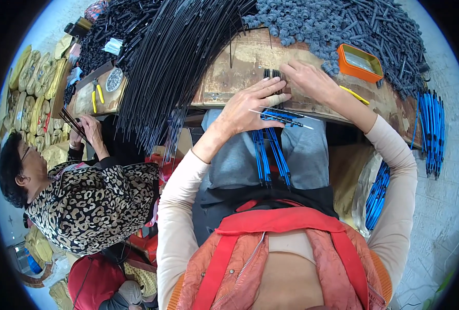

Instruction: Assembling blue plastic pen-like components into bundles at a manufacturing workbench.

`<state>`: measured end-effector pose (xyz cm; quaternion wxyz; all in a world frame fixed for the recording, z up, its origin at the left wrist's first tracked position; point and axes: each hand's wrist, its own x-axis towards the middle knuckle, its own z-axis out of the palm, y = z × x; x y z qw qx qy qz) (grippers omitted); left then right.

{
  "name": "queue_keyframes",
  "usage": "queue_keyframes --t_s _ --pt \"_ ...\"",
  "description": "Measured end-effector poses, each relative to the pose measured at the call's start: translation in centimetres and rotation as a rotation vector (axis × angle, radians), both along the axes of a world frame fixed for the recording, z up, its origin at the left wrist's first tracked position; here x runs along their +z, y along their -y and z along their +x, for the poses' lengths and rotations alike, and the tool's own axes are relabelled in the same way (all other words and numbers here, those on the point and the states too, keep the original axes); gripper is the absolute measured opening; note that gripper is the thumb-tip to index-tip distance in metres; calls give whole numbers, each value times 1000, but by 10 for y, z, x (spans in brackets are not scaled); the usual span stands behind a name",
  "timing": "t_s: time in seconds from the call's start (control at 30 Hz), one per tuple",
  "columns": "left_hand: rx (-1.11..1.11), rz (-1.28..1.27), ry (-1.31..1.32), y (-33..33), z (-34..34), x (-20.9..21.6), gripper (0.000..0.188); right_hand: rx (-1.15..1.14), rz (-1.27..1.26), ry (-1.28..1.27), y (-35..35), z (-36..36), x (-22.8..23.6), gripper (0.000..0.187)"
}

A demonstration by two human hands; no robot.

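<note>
My left hand (pixel 247 106) lies flat with fingers spread over a bundle of blue and black thin tubes (pixel 270 155) that hangs off the wooden table's edge (pixel 229 95) down over my lap. A thin white rod (pixel 281 118) pokes out from under this hand. My right hand (pixel 307 77) rests on the table just beyond, fingertips pinching the black upper ends of the tubes (pixel 272 74). Both hands touch the same bundle.
A heap of grey plastic fittings (pixel 343 26) and an orange tin (pixel 360 62) lie at the back right. Long black tubes (pixel 172 62) fan across the table's left. Blue tubes (pixel 432 129) hang at the right edge. Another person (pixel 79 196) works at left near yellow-handled pliers (pixel 96 95).
</note>
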<state>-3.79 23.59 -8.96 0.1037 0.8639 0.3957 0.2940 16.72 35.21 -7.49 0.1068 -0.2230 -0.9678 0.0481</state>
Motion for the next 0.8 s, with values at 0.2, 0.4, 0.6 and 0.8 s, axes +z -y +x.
queue_keyframes --t_s 0.2,0.4,0.6,0.8 --pt "-13 -22 18 -2 1 2 67 69 25 -77 -4 -7 -3 27" --pt "-17 -8 35 0 1 2 65 -186 -23 96 2 -1 4 29" --pt "-20 -10 40 -2 1 -1 64 -92 63 -47 14 3 21 45" --pt "-49 -40 99 -1 -2 6 61 224 -489 -310 80 18 40 70"
